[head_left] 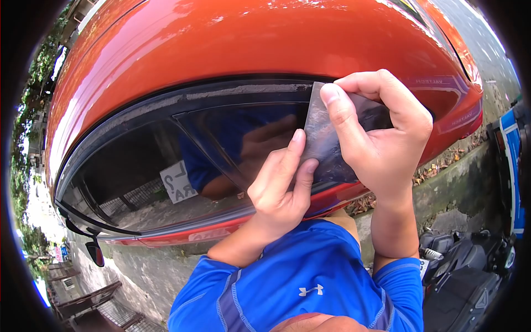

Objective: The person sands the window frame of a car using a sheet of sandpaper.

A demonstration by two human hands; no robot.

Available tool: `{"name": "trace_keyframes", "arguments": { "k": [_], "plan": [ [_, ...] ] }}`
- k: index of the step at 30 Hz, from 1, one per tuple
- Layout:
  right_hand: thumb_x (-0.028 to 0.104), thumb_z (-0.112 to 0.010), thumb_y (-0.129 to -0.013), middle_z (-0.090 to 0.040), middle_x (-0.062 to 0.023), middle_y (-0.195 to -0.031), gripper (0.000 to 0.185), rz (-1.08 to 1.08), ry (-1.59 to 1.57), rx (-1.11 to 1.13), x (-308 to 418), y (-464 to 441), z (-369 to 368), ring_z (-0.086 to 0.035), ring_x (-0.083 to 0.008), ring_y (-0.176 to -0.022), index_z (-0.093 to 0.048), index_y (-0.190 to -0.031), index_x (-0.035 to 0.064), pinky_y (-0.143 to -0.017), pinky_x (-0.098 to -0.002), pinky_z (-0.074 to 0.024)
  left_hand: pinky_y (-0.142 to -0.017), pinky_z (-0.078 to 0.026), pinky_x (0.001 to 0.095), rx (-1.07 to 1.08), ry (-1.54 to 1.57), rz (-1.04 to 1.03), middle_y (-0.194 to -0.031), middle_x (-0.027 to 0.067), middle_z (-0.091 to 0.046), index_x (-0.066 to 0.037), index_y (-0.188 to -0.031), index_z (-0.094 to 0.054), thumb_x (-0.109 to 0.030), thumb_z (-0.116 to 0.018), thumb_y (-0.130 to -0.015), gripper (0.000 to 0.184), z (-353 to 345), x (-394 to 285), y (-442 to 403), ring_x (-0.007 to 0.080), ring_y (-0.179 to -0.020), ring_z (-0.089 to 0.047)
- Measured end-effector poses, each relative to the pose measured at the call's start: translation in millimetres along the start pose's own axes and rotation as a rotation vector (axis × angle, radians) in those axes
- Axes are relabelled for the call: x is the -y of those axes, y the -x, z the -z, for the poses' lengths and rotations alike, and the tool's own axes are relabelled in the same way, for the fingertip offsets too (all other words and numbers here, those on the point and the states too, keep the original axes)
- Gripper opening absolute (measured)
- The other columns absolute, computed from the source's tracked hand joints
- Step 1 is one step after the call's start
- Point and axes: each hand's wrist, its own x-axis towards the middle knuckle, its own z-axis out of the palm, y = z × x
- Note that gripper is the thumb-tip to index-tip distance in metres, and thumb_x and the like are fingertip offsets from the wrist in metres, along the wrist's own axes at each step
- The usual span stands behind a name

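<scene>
A thin, dark, see-through sheet (326, 130) with scratched, cloudy marks is held up in front of the side window of a red car (221, 41). My right hand (381, 127) pinches its upper edge between thumb and bent forefinger. Lower down, my left hand (282, 182) grips the sheet's left edge between forefinger and thumb. Behind both hands lies the dark window glass (138, 166), which reflects a blue shirt and a white sign. A worn grey strip (221, 90) runs along the top of the window.
Parked motorcycles (464, 271) stand at the lower right, near a blue and white panel (511, 166). A concrete ledge (453, 188) with dry leaves runs beside the car. The side mirror (95, 253) juts out at the lower left.
</scene>
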Motion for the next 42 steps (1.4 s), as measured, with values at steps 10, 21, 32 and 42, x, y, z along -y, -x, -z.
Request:
{"name": "trace_keyframes", "arguments": {
  "k": [10,21,32,42],
  "plan": [
    [-0.001,-0.086,-0.090,-0.076,-0.0031,-0.080,0.008,-0.013,0.053,0.023,4.8,-1.7,2.0,-0.070,-0.0075,-0.073,-0.078,-0.093,-0.0018,-0.069,-0.0228,-0.0536,-0.059,-0.052,0.0250,0.009,-0.002,-0.050,-0.089,0.0099,-0.072,0.009,-0.149,-0.067,0.007,-0.079,-0.098,0.053,-2.0,4.0,0.9,0.0083,-0.066,-0.062],
    [-0.002,-0.086,-0.089,-0.075,-0.0031,-0.078,0.009,-0.033,0.036,0.022,5.3,-0.7,-0.3,-0.069,-0.0070,-0.071,-0.077,-0.091,-0.0012,-0.068,-0.0228,-0.0532,-0.076,-0.062,0.0325,0.021,-0.020,0.030,-0.096,0.0213,-0.078,0.009,-0.143,-0.072,0.009,-0.084,-0.091,0.053,-1.4,1.0,4.7,0.0231,-0.079,-0.075],
    [-0.002,-0.086,-0.088,-0.076,-0.0034,-0.078,0.009,-0.007,0.046,0.020,3.7,-0.6,0.1,-0.070,-0.0069,-0.072,-0.077,-0.092,-0.0013,-0.068,-0.0230,-0.0541,-0.057,-0.052,0.0254,0.010,-0.032,-0.060,-0.086,0.0106,-0.072,0.009,-0.150,-0.065,0.009,-0.079,-0.098,0.054,-3.2,1.9,0.5,0.0087,-0.063,-0.064],
    [-0.002,-0.086,-0.089,-0.076,-0.0037,-0.079,0.009,-0.006,0.062,0.026,4.6,-1.4,-0.7,-0.070,-0.0072,-0.072,-0.078,-0.092,-0.0014,-0.068,-0.0233,-0.0541,-0.059,-0.053,0.0258,-0.002,-0.040,-0.080,-0.086,0.0106,-0.071,0.010,-0.150,-0.065,0.008,-0.080,-0.097,0.055,-3.4,4.0,-0.2,0.0100,-0.063,-0.063]
  ]
}}
